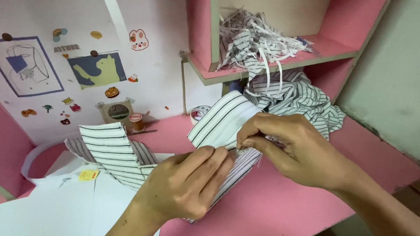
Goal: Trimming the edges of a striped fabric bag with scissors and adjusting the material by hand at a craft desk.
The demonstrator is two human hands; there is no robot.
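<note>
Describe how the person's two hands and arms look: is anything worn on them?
Both hands, the left hand and the right hand, are bare: no gloves, and no rings, watch or bracelet show. Both forearms are bare as far as the picture reaches; no sleeve comes into view. The nails look short and unpainted. No marks or tattoos show.

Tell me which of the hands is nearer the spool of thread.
Left. The left hand grips striped cloth just below-right of the spool; the right hand is farther right.
</note>
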